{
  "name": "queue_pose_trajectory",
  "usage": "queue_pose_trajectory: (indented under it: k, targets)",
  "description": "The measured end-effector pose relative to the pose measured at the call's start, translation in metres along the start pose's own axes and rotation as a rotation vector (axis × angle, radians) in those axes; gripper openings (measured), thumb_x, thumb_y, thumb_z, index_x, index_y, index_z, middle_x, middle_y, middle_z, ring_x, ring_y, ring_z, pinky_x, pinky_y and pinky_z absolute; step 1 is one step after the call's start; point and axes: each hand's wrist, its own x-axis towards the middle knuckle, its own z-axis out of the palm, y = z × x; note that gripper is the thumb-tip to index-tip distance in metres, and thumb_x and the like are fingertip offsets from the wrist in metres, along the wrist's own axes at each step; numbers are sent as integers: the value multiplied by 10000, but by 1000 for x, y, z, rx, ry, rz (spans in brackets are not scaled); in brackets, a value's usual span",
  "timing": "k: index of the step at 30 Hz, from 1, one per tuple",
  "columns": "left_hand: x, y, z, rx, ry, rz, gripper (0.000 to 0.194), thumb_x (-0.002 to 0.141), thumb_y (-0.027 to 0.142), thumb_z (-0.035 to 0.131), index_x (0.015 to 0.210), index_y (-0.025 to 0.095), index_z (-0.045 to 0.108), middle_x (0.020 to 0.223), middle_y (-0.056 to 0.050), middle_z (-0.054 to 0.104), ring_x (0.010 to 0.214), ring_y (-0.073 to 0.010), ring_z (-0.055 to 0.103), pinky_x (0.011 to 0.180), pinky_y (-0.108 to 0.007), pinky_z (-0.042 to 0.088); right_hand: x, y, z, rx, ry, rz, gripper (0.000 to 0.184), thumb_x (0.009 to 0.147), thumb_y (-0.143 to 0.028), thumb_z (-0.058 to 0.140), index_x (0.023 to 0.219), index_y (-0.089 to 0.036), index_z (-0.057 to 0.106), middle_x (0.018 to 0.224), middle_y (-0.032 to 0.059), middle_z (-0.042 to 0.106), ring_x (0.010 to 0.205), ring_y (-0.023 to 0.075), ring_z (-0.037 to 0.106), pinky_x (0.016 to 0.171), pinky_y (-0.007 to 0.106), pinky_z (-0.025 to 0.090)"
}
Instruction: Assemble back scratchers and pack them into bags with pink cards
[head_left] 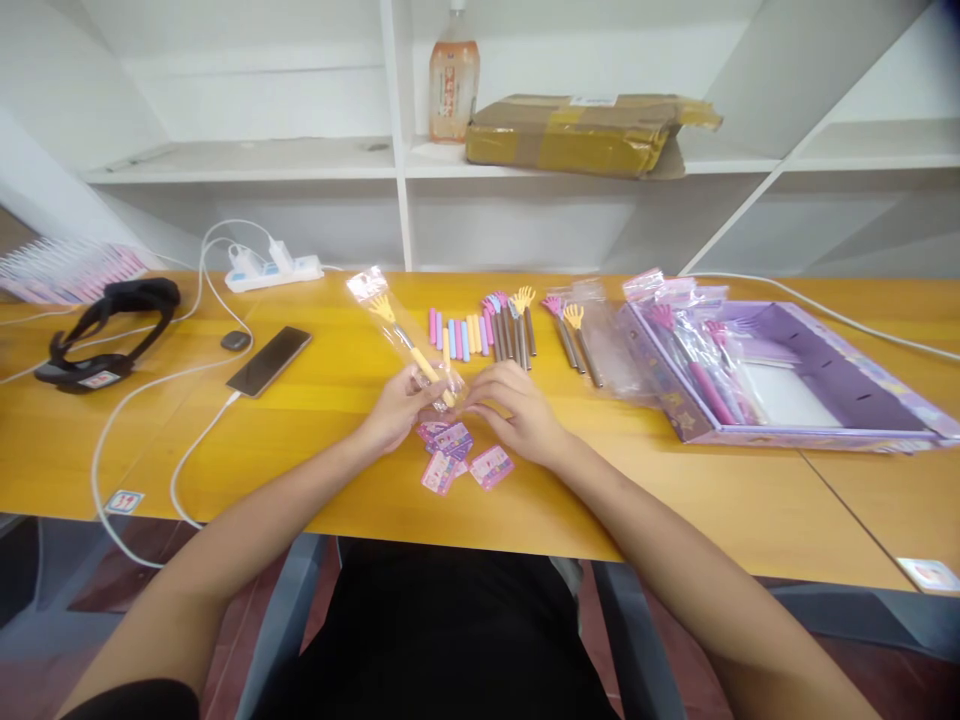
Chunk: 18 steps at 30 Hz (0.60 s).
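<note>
At the frame's centre, the left hand (399,408) pinches one bagged yellow scratcher (405,340) in its fingers; the right hand's (519,408) fingers bend beside its lower end, pinching or not I cannot tell. Right of centre lie two more scratchers (568,340).

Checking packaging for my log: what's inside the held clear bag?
A back scratcher with a yellow hand-shaped head and yellow handle. Fingers partly cover the clear bag's lower end, hiding whatever lies beneath them.

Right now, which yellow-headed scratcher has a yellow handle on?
The clear-bagged scratcher in the left grip, nearest the phone. The other yellow-headed scratchers lie right of it, dark-shafted and handleless.
</note>
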Motion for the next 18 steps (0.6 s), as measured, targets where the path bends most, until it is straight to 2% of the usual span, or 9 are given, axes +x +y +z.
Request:
queue_pose_trajectory:
  k: [4,7,9,13,18]
  targets:
    - [-2,-6,2,45,-67,-35,534,774,490,916,1117,173,658,995,-85,766,773,-228,762,725,-380,664,2,-6,6,43,40,119,63,1042,-276,641,1044,-252,699,980,55,732,932,235,639,872,432,485]
    - [-3,-8,2,62,-105,-27,541,804,552,871,1129,171,667,1026,-101,752,806,-247,758,732,-402,657,1,-7,10,30,63,165,63,1039,-277,645,1029,-241,696,926,39,710,873,212,619,823,393,475]
    - [-3,-8,1,116,-118,-5,550,785,516,894,1151,169,672,1084,-112,746,885,-255,749,758,-385,642,1,-6,11,29,63,173,59,1034,-274,653,1022,-240,699,891,29,696,851,204,615,812,381,473]
    - [-1,-8,-3,291,-123,81,571,737,372,947,1180,159,656,1157,-107,732,1057,-249,709,922,-357,580,1,-5,11,33,79,209,66,1022,-292,681,1015,-235,712,871,27,687,847,204,618,798,370,486]
    - [0,-13,-4,307,-176,74,668,737,389,938,1269,168,600,1264,-123,688,1150,-274,675,956,-374,562,-1,-4,12,51,110,236,92,985,-291,744,1045,-228,713,861,18,683,809,187,624,764,342,504]
